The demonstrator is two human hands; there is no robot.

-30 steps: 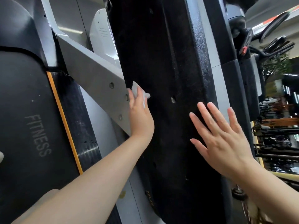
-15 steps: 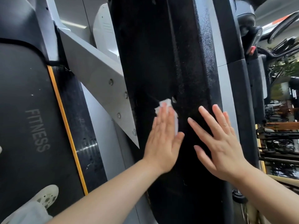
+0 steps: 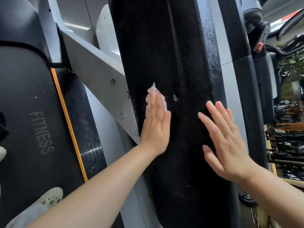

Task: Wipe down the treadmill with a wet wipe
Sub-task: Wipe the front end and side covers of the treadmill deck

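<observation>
On the far left lies the dark treadmill belt [image 3: 28, 99] with the word FITNESS on it, and an orange stripe [image 3: 69, 122] runs down its right edge. Near the bottom left corner a pale shoe [image 3: 47, 197] with small holes stands on the belt. Just right of the stripe a grey metal arm [image 3: 97, 79] with round bolts slants up and away.

Next comes a big black panel [image 3: 148, 46] of the treadmill, rough and speckled. The left hand [image 3: 156, 124] lies flat on it with its fingers straight and close together. It presses the white wet wipe [image 3: 155, 94] against the panel, and the crumpled wipe sticks out past the fingertips.

To the right, the right hand [image 3: 225, 145] is flat too, its fingers spread wide. It holds nothing and rests on the same black panel, apart from the left hand.

On the far right, blurry gym machines [image 3: 286, 145] stand in the background.
</observation>
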